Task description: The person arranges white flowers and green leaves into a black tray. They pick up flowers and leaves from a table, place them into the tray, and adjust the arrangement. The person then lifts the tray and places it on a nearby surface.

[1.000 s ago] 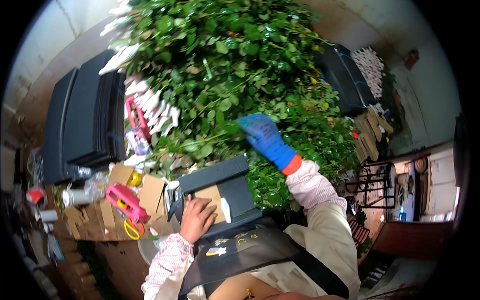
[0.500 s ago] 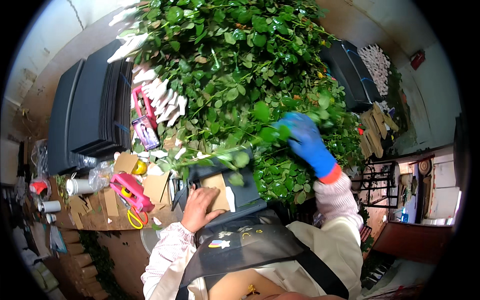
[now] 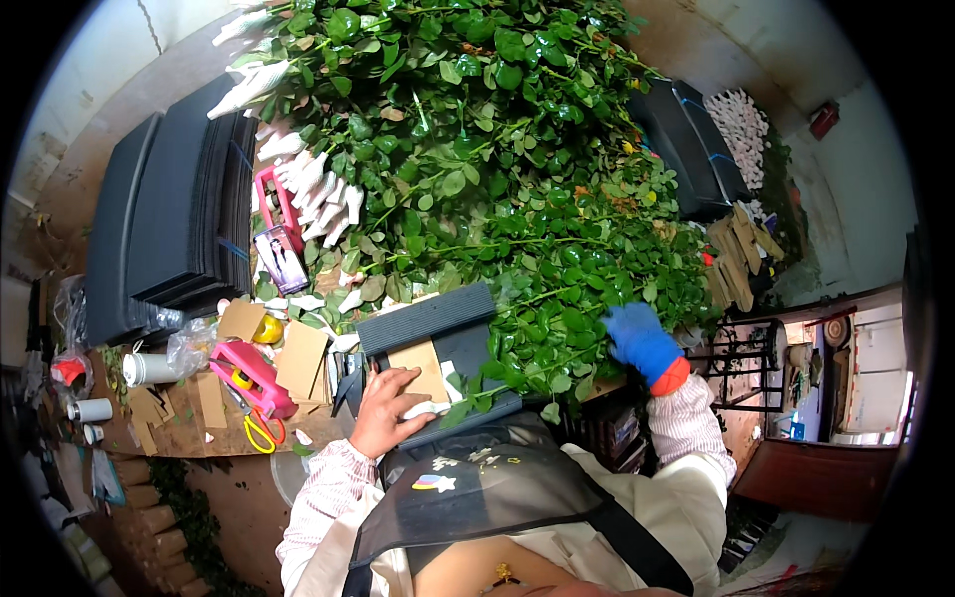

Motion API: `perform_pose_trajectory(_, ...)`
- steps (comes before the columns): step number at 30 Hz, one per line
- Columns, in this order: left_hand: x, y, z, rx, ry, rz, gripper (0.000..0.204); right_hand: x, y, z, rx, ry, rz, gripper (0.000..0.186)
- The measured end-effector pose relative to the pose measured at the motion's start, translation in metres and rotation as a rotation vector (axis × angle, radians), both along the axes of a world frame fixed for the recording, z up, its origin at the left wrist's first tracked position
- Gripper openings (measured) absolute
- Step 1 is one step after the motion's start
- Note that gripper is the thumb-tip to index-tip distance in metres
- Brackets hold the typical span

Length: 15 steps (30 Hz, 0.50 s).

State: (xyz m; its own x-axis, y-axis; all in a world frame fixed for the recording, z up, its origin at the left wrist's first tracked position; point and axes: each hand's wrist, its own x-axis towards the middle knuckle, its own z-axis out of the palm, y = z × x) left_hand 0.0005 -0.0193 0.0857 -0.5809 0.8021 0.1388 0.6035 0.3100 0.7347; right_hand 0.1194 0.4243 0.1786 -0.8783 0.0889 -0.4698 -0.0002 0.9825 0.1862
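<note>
My bare left hand [image 3: 386,410] lies with its fingers apart on a brown cardboard piece [image 3: 425,366] over a dark corrugated sheet [image 3: 428,316]. Beside its thumb is a rose head in a white sleeve [image 3: 428,409], its leafy stem [image 3: 484,400] running right across the sheet's near edge. At the right edge of the leaf pile, my right hand [image 3: 644,344], in a blue glove with a red cuff, is closed around the stem's far end; leaves partly hide its fingertips. Another white-sleeved head [image 3: 451,380] lies beside the cardboard.
A large heap of leafy roses [image 3: 477,169] covers the table's middle. Stacked dark sheets [image 3: 189,199] stand at left, more [image 3: 696,149] at right. Near the left edge lie a pink tape dispenser [image 3: 251,378], scissors [image 3: 264,433], cardboard pieces [image 3: 301,358] and a white cup [image 3: 149,368].
My right hand has come down and toward me from above the heap, bringing the leafy stem onto the sheet. The sheet's far flap shows more fully. My left hand has barely shifted.
</note>
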Motion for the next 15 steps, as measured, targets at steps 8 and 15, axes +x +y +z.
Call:
perform_pose_trajectory(8, -0.006, -0.001, 0.008, -0.003, -0.048, -0.059, 0.029, -0.179, -0.017, -0.122, -0.254, 0.828, 0.165, 0.035)
perform_pose_trajectory(15, -0.003, -0.003, 0.004, 0.012, -0.048, -0.035, 0.026, -0.163, -0.038, -0.114, -0.398, -0.083, 0.292, 0.039)
